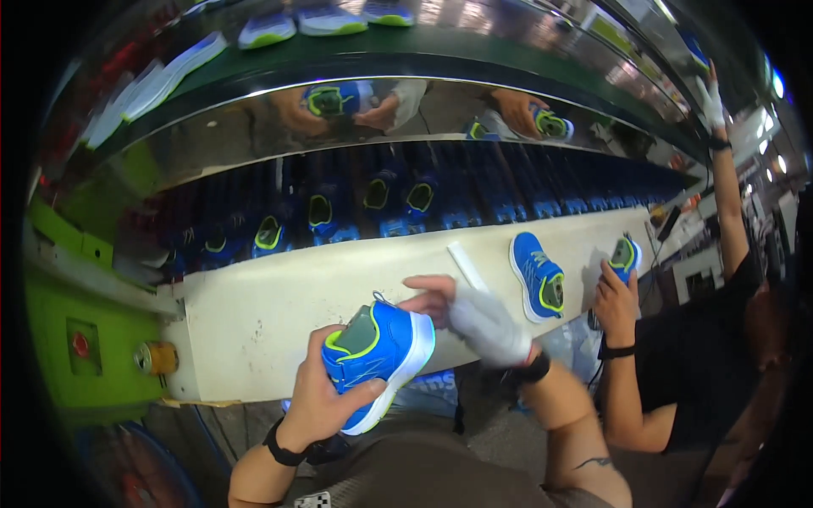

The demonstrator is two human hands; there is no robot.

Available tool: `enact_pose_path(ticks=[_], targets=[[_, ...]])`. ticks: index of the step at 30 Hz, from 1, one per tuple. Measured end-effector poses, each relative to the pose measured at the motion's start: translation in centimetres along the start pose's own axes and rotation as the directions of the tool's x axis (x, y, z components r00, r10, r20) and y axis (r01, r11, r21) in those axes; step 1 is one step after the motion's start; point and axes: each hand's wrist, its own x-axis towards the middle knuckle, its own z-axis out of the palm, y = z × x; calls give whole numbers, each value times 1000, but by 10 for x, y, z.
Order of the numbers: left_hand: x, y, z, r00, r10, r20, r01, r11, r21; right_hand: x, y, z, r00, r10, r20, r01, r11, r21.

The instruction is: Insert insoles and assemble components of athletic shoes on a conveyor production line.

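My left hand (320, 405) grips a blue sneaker (378, 347) with a white sole and lime-green lining, thumb along the sole and fingers round the far side. A grey-green insert (359, 332), apparently a shoe last, fills its opening. Beside the sneaker's heel, my right hand (484, 328) wears a white glove that leaves fingertips bare. Its fingers are stretched out near the heel and its loop, slightly blurred; contact is unclear. A second blue sneaker (535, 278) lies on the pale bench (254, 330), to the right of a white strip (465, 265).
A row of dark blue sneakers (322, 212) stands behind the bench. White soles (332, 20) sit on the green belt (406, 52) above. At right, a co-worker's hand (617, 298) holds another blue sneaker (625, 256). A can (157, 357) stands by the green machine (63, 339) at left.
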Motion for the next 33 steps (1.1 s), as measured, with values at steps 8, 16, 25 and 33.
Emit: enact_pose_path(ticks=[8,16,25,33], targets=[[-24,33,20,980,181,-81,-135,910,393,-8,59,67,930,-177,-324,190,982,8],[-31,26,23,975,200,-98,-132,873,469,-3,62,92,870,-167,-465,263,953,151],[-37,14,12,969,234,-80,-139,781,608,0,81,96,858,-286,-427,233,957,-173],[-25,-8,7,984,158,-87,-88,841,534,11,82,78,870,-242,-430,130,953,-274]])
